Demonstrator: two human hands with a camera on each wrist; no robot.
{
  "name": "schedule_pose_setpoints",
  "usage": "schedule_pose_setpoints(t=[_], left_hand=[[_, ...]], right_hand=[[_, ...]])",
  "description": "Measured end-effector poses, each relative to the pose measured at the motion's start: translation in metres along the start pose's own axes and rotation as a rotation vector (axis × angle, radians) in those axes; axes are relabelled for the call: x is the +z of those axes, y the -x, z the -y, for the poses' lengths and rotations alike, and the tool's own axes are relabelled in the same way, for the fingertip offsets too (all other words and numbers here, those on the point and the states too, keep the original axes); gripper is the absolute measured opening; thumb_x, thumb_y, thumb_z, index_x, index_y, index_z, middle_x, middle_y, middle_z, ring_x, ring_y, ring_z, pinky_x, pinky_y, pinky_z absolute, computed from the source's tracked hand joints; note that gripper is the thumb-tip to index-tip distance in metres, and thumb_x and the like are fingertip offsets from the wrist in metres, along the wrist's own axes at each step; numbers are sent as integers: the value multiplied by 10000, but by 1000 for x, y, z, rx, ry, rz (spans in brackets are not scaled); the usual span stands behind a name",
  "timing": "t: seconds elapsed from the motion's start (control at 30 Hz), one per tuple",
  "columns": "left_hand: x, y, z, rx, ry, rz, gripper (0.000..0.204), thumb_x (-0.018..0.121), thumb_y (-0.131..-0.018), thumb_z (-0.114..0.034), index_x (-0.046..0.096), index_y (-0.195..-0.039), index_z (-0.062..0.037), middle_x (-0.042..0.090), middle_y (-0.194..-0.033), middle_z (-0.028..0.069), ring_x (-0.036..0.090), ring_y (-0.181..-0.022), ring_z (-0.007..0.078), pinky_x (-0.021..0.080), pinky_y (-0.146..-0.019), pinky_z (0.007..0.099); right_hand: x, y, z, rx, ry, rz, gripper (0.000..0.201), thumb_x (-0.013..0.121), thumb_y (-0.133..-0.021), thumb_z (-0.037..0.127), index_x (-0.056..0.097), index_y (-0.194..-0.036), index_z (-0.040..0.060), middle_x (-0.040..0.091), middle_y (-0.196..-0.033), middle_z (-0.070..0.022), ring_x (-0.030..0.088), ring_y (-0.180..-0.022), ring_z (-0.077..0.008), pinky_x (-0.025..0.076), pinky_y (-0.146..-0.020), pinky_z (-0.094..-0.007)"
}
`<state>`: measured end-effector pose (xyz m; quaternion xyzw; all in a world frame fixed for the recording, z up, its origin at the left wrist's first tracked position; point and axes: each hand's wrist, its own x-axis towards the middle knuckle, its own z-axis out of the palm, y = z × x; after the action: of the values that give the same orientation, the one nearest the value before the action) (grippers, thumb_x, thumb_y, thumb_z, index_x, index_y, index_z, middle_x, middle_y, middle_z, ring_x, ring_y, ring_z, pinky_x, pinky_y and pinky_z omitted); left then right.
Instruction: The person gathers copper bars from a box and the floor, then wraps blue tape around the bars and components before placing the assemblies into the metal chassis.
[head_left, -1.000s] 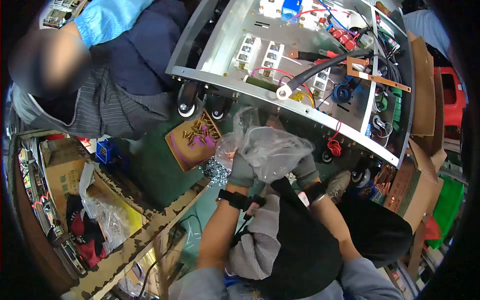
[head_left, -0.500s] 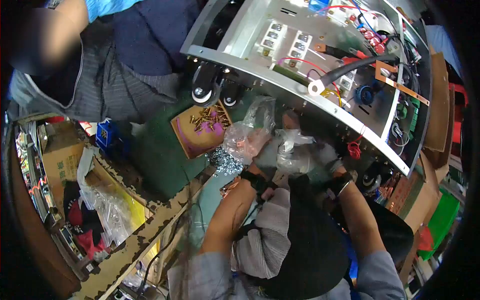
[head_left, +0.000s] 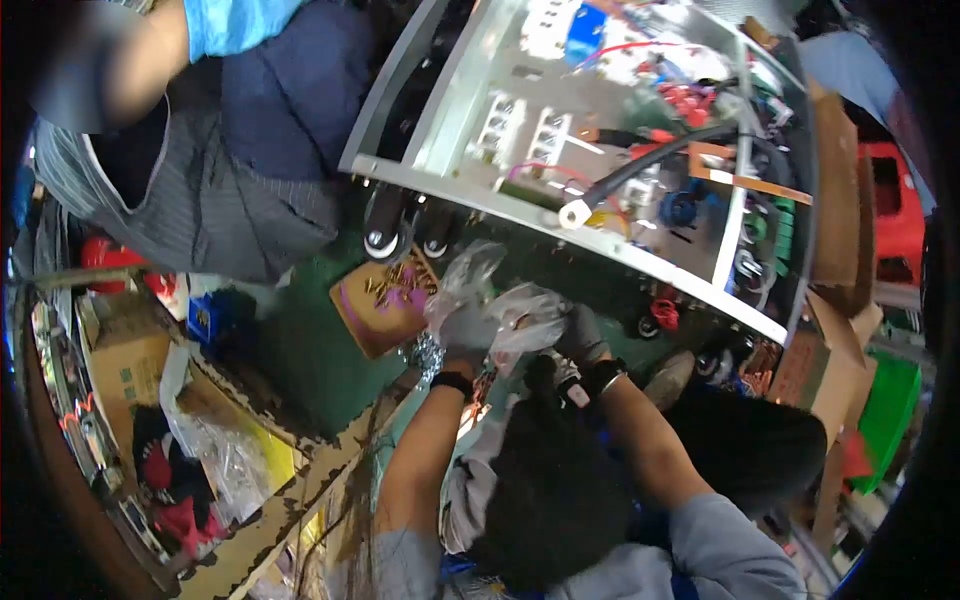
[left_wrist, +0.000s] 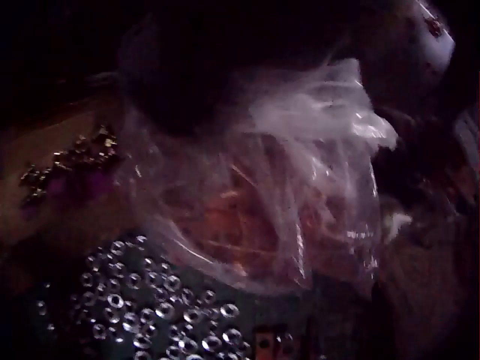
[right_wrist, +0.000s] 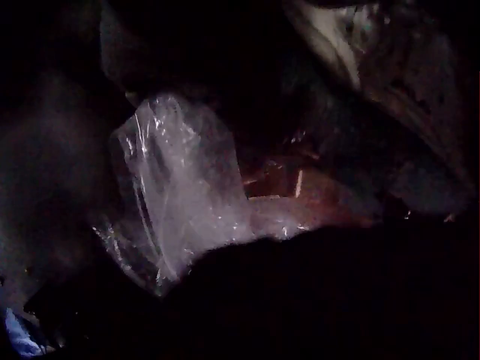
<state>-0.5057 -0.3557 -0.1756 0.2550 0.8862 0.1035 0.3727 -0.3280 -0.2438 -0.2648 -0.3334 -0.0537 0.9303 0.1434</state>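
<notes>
Clear plastic bag [head_left: 505, 315] bunched between gloved left hand [head_left: 462, 335] and right hand [head_left: 580, 335]; both grips closed on it.

Green floor [head_left: 300, 340]; open metal cabinet [head_left: 620, 130] far right; cardboard boxes [head_left: 840, 180] right; worn wooden bench [head_left: 300, 480] near left.

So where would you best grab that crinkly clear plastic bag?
Probably at the bunched neck of the clear plastic bag, coming from above. The film gathers there, while the reddish parts sag in its belly, as the left wrist view shows. The gloved left hand and right hand already grip its top.
</notes>
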Motion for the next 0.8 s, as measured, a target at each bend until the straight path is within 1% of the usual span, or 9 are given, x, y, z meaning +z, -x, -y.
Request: schedule_pose_setpoints(t=[0.13, 0.17, 0.3, 0.4, 0.47, 0.53, 0.6, 0.7, 0.8], left_hand=[[-18, 21, 12, 191, 90, -155, 673, 645, -727, -242, 470, -1364, -115, 581, -1251, 192, 553, -1159, 368, 438, -989, 432], [-4, 3, 38, 484, 44, -300, 684, 640, -731, -241, 459, -1380, -124, 530, -1327, 170, 531, -1193, 346, 431, -1007, 419], [-78, 49, 1, 673, 147, -143, 662, 700, -745, -276, 482, -1346, -108, 505, -1341, 171, 510, -1197, 356, 430, -994, 433], [-136, 127, -60, 647, 181, -697, 571, 719, -789, -219, 525, -1288, -23, 583, -1259, 153, 561, -1162, 327, 438, -995, 377], [-158, 125, -88, 814, 13, -869, 637, 749, -775, -338, 531, -1277, -13, 583, -1239, 179, 563, -1144, 343, 428, -1000, 390], [-171, 102, -110, 869, -287, -840, 696, 707, -767, -467, 534, -1284, -33, 554, -1268, 177, 515, -1189, 343, 419, -993, 423], [-172, 64, -119, 943, -548, -843, 742, 693, -731, -579, 572, -1219, -34, 564, -1241, 190, 527, -1158, 357, 411, -983, 446], [-199, 54, -165, 792, -715, -375, 649, 692, -693, -648, 656, -923, -42, 649, -955, 178, 623, -923, 341, 490, -825, 434], [-192, 15, -159, 860, -656, -278, 497, 747, -672, -542, 663, -845, -84, 635, -820, 148, 613, -811, 353, 479, -732, 451]], right_hand=[[47, 52, 46, -31, 1594, -192, 511, 525, -897, 439, 557, -1264, 84, 593, -1196, -235, 580, -1090, -388, 446, -968, -425], [43, 63, 48, -262, 1702, -112, 494, 527, -899, 468, 570, -1238, 112, 585, -1157, -250, 576, -1046, -416, 455, -936, -449], [162, 188, 95, -544, 2083, 67, 461, 579, -886, 435, 590, -1194, 93, 609, -1084, -220, 591, -1006, -396, 483, -861, -460], [207, 257, 128, -974, 2257, 6, 398, 642, -849, 346, 602, -1146, 85, 613, -1029, -196, 604, -962, -370, 500, -811, -442], [227, 288, 152, -918, 2356, -129, 400, 661, -820, 333, 601, -1119, 73, 608, -1050, -178, 604, -943, -361, 502, -800, -440], [208, 292, 177, -1171, 2548, -231, 464, 704, -772, 340, 588, -1145, 91, 588, -1126, -145, 603, -960, -342, 496, -806, -451], [187, 289, 201, -1141, 2696, -331, 495, 710, -768, 359, 580, -1164, 91, 583, -1120, -155, 603, -985, -330, 491, -818, -458], [190, 285, 222, -368, 2770, -328, 492, 713, -768, 378, 584, -1136, 77, 582, -1102, -161, 601, -1001, -330, 492, -819, -451], [177, 260, 251, -408, 2756, -88, 330, 683, -807, 359, 604, -975, 87, 612, -909, -145, 644, -845, -332, 522, -687, -458]])
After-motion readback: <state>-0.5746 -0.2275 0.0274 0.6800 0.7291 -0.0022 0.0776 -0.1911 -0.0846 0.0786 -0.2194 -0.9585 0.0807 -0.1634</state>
